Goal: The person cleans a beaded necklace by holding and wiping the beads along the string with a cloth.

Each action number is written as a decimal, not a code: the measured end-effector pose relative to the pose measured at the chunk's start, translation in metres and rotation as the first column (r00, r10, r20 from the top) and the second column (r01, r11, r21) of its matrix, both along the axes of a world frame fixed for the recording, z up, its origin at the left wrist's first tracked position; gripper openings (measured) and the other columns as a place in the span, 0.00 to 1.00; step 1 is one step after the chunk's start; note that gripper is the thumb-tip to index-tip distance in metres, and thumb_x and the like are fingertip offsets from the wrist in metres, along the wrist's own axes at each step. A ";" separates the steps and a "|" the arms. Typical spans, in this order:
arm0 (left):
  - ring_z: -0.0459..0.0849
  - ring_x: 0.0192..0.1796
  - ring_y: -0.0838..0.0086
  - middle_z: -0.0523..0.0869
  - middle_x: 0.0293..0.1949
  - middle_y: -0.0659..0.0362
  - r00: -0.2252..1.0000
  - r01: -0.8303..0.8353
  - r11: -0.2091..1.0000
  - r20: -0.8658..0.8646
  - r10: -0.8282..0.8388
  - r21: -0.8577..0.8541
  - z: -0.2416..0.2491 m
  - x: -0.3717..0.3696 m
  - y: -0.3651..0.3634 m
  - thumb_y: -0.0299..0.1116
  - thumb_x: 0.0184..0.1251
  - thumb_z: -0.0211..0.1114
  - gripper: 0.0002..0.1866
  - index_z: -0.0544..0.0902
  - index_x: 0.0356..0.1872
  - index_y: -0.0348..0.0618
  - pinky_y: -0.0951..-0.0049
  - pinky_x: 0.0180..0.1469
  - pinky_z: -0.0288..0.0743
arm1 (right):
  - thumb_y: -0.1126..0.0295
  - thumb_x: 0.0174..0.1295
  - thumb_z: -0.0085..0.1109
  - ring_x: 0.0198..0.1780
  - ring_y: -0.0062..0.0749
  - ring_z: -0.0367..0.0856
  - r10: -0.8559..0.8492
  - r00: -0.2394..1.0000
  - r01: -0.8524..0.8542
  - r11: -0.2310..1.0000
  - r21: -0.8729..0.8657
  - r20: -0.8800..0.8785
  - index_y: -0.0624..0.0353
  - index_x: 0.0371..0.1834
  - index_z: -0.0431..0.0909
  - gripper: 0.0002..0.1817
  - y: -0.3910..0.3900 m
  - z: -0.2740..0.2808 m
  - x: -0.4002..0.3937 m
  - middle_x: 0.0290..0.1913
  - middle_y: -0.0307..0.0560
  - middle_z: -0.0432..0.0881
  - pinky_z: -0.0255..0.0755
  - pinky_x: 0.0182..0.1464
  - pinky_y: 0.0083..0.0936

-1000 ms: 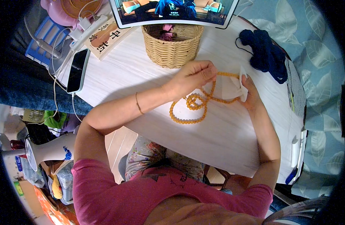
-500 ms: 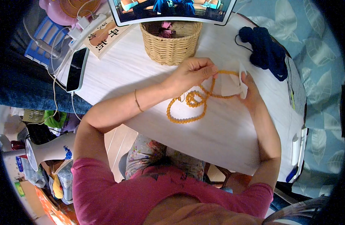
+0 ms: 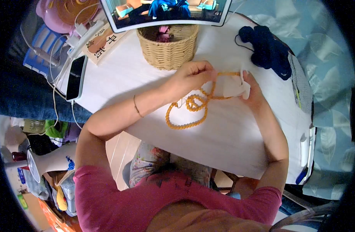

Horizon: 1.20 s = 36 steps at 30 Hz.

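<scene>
A string of yellow-orange beads point(image 3: 186, 126) lies looped on the white table point(image 3: 224, 147), with a small coil inside the larger loop. My left hand point(image 3: 195, 77) is closed in a pinch on one part of the string, just in front of the wicker basket. From there a stretch of beads runs across to my right hand point(image 3: 253, 92). That hand is closed around a thin white tissue-like sheet point(image 3: 235, 89), with the beads passing into it. The sheet hangs between both hands, and its folds hide part of the strand and my right fingertips.
Behind my hands stands a wicker basket point(image 3: 168, 50) below a lit screen point(image 3: 166, 27). Dark blue yarn point(image 3: 266, 52) lies at the back right. On the left are a charging phone point(image 3: 76, 79), a box with characters point(image 3: 104, 44) and a power strip point(image 3: 84, 34) with cables.
The whole view has shifted a little, so the basket and screen sit further left. Both hands keep nearly the same hold on the beads and the white sheet.
</scene>
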<state>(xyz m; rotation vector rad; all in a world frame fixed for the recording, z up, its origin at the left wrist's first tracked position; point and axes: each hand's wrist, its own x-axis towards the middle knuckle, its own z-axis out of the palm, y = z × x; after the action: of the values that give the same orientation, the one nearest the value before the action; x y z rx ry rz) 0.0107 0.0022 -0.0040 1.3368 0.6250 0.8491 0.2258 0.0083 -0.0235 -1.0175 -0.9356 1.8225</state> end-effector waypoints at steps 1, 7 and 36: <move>0.59 0.19 0.88 0.64 0.17 0.69 0.998 0.020 0.998 0.059 -0.017 -0.054 -0.003 0.000 0.000 0.29 0.58 0.47 0.05 0.70 0.29 0.39 0.88 0.19 0.51 | 0.52 0.54 0.42 0.44 0.35 0.71 0.055 0.998 -0.054 0.998 0.030 -0.021 0.60 0.43 0.66 0.22 0.000 0.003 0.000 0.41 0.48 0.73 0.63 0.48 0.31; 0.56 0.16 0.88 0.64 0.17 0.68 0.991 0.051 0.972 0.130 -0.021 -0.230 -0.006 0.004 -0.001 0.30 0.59 0.47 0.06 0.69 0.33 0.38 0.88 0.16 0.48 | 0.52 0.53 0.44 0.44 0.33 0.71 0.139 0.990 -0.134 0.985 0.111 -0.038 0.58 0.43 0.66 0.23 0.000 0.010 0.000 0.40 0.46 0.73 0.66 0.45 0.32; 0.58 0.19 0.89 0.64 0.16 0.68 0.998 0.042 0.983 0.062 -0.032 -0.177 -0.004 0.001 -0.002 0.34 0.59 0.48 0.11 0.72 0.23 0.39 0.89 0.20 0.51 | 0.55 0.52 0.48 0.43 0.32 0.72 0.099 0.980 -0.081 0.991 0.110 -0.172 0.57 0.46 0.64 0.22 0.009 -0.015 0.011 0.42 0.46 0.72 0.67 0.45 0.30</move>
<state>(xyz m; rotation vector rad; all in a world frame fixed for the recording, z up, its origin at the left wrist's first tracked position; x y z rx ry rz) 0.0118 0.0001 -0.0080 1.1544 0.6132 0.7813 0.2368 0.0173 -0.0387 -0.7468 -0.9685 1.8846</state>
